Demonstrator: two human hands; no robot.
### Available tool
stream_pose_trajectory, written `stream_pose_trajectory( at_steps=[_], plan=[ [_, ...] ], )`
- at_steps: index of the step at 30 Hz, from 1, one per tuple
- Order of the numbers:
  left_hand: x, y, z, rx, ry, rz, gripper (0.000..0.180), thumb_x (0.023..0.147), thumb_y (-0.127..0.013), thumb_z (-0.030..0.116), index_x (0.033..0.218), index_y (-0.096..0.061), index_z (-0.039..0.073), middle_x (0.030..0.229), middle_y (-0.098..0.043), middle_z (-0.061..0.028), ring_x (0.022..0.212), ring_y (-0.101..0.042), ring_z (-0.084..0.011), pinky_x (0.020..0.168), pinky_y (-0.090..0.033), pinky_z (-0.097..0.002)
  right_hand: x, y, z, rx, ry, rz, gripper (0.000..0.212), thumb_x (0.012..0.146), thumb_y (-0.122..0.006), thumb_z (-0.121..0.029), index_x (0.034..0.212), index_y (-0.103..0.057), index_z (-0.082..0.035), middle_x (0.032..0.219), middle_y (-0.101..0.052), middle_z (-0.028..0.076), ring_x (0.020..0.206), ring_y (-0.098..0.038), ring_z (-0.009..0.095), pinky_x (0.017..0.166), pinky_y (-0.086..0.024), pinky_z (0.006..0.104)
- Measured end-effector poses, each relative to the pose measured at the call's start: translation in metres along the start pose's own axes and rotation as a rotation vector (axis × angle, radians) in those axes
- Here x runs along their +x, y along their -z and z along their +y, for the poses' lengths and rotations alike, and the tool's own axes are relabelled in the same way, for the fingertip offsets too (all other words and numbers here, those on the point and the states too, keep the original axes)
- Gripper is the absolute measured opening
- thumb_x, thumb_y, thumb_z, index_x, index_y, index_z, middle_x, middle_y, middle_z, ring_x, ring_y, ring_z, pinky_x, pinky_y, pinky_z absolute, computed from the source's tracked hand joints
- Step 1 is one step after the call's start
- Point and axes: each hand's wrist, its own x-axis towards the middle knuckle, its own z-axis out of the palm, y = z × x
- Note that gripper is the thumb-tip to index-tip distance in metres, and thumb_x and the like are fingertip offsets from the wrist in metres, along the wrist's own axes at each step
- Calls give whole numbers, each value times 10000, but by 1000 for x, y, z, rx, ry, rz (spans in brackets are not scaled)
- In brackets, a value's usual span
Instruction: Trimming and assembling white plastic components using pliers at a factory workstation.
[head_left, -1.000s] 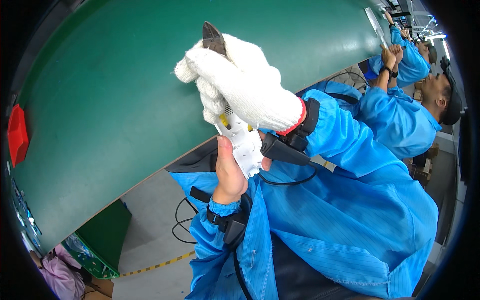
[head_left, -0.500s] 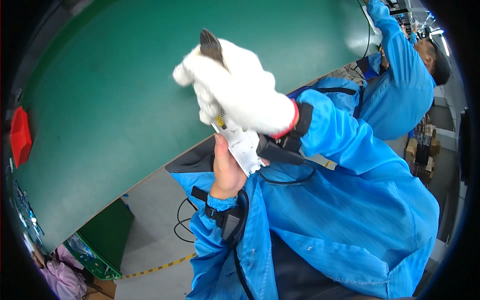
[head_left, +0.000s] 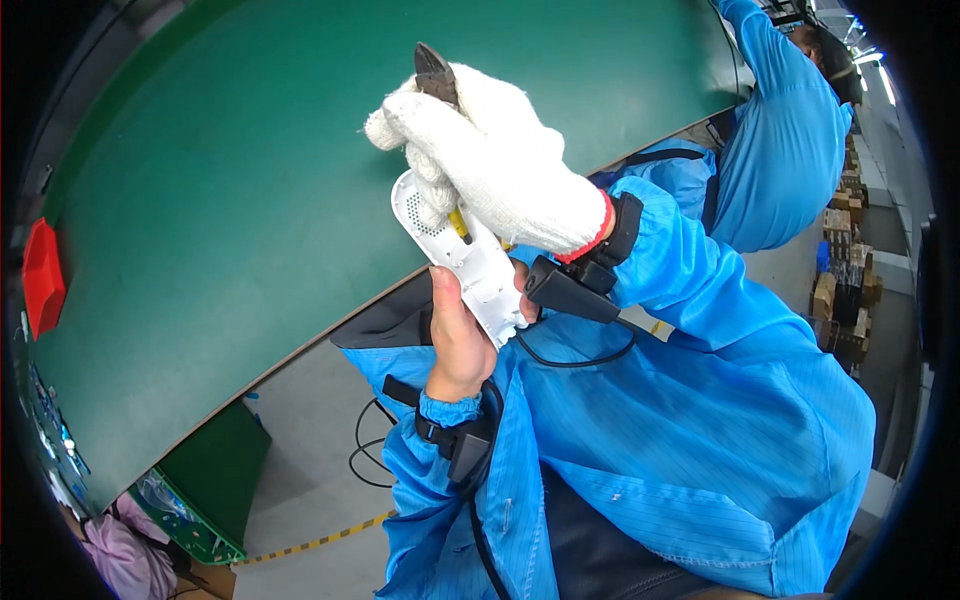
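My bare left hand [head_left: 461, 348] is closed around a white plastic housing [head_left: 478, 268], its thumb along one edge and fingers showing at the other. The housing is long, with a rounded far end, a patch of small round holes there and moulded ribs inside. My right hand [head_left: 500, 165], in a white knitted glove with a red cuff, is closed on pliers [head_left: 435, 76]. Their dark, pointed jaws stick out beyond the glove, away from the housing. A yellow and black handle part shows below the gloved fingers, over the housing. Most of the handles is hidden.
A green table [head_left: 240, 180] stretches out in front, with a red bin [head_left: 42, 278] at its left. Small parts lie at the far left edge. A co-worker in blue [head_left: 785, 150] is at the right, another person in pink [head_left: 130, 550] at lower left. Cables hang by my wrists.
My right hand with the pliers has shifted slightly right. More of the white housing now shows, including its rounded end and holes. The co-worker at right has leaned away.
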Motion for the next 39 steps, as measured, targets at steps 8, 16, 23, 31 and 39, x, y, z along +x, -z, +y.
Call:
stream_pose_trajectory(
  at_steps=[8,16,23,31,39],
  plan=[
    [-1,0,-2,57,-26,75,657,1044,-276,610,1379,-432,66,1030,-662,-138,718,-665,-236,555,-525,-346,2,-5,-1,-177,53,86,304,974,-570,-302,980,-649,-9,703,-631,101,603,-632,197,589,-507,348],
    [-3,-3,-1,114,-32,149,678,1054,-231,590,1277,-500,9,1013,-662,-157,756,-678,-231,610,-565,-345,-4,-6,0,-223,93,96,286,969,-595,-292,1007,-638,-12,780,-669,128,684,-660,266,647,-520,394],
    [-8,6,1,260,-58,32,593,1072,-305,492,1313,-475,-22,1030,-676,-169,834,-676,-212,734,-561,-334,8,5,14,-69,60,51,298,982,-580,-304,982,-644,-12,766,-666,101,643,-637,190,612,-517,343],
    [-17,4,-6,573,-150,89,274,1068,-383,137,1226,-496,-56,932,-674,-131,784,-633,-163,730,-522,-329,31,8,16,19,307,110,276,1020,-568,-247,997,-633,20,630,-535,27,506,-536,95,494,-478,268],
    [13,-11,-3,553,-262,237,285,1083,-386,159,1106,-556,-69,860,-688,-121,715,-641,-151,687,-527,-308,-7,8,6,66,69,83,296,1006,-559,-280,1041,-624,7,783,-656,60,621,-599,95,577,-505,268]
  ],
)
